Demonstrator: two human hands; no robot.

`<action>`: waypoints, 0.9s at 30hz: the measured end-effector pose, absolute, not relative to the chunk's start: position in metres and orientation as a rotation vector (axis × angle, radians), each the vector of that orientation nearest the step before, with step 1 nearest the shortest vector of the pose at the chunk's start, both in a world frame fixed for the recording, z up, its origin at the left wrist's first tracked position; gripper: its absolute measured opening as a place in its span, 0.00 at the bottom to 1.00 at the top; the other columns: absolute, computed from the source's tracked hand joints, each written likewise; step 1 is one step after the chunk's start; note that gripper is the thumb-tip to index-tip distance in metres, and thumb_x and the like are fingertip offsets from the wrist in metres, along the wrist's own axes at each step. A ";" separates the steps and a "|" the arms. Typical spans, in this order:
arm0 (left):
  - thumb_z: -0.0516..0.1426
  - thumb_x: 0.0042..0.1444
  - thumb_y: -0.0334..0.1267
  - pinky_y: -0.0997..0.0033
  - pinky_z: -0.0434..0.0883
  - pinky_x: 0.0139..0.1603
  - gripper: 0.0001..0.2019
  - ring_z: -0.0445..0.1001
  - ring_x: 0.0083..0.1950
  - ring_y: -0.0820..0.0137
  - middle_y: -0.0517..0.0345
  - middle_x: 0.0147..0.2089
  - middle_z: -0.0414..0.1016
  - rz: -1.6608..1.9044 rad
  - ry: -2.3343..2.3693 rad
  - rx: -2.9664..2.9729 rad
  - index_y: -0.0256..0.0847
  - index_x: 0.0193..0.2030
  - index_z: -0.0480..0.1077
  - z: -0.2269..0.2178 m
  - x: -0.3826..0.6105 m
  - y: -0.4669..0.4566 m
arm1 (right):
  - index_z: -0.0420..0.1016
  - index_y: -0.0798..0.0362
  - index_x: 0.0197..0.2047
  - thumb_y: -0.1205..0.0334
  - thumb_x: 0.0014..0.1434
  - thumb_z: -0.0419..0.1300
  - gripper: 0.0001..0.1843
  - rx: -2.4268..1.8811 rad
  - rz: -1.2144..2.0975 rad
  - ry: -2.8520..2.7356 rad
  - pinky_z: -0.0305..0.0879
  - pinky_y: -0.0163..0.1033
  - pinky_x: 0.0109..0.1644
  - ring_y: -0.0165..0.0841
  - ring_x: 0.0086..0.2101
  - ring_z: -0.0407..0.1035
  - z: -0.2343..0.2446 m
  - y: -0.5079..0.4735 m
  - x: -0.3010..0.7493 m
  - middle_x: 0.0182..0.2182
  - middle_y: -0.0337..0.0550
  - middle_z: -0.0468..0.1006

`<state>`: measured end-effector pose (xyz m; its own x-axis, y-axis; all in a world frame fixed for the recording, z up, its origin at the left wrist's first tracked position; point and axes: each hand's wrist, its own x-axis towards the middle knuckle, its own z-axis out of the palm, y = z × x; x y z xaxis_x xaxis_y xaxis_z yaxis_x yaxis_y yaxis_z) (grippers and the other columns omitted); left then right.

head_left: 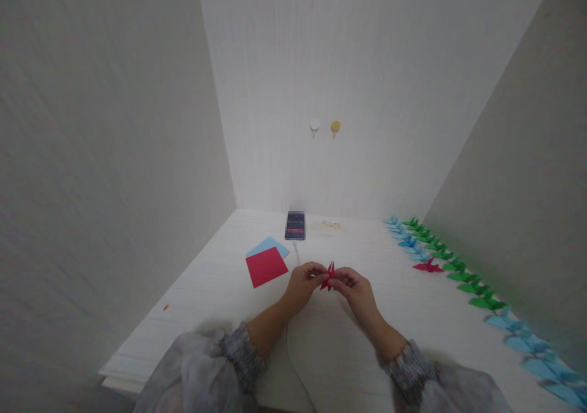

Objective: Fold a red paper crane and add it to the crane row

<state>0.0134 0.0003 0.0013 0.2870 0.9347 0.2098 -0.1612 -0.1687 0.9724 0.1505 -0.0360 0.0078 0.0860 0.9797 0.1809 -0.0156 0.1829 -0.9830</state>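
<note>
A small folded red paper crane [331,273] is held upright above the table, between the fingertips of both hands. My left hand [303,284] pinches it from the left, and my right hand [355,287] grips its right side with thumb and finger. Parts of the crane are covered by the fingers. To the left of my left hand lies a flat red paper sheet [266,267], partly over a light blue paper sheet [269,246].
A phone [295,226] leans at the back wall, its white cable [293,364] running to the front edge. Along the right wall stand rows of green cranes [463,275] and blue cranes [527,342], with one red crane [428,266]. Two hooks [314,125] hang on the wall.
</note>
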 end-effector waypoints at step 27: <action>0.59 0.41 0.41 0.71 0.67 0.33 0.14 0.69 0.28 0.73 0.52 0.28 0.74 0.937 0.657 1.187 0.31 0.33 0.73 0.015 0.012 -0.008 | 0.69 0.52 0.37 0.58 0.47 0.60 0.13 -0.996 0.874 -1.367 0.63 0.36 0.37 0.32 0.33 0.66 0.012 -0.038 0.156 0.30 0.41 0.71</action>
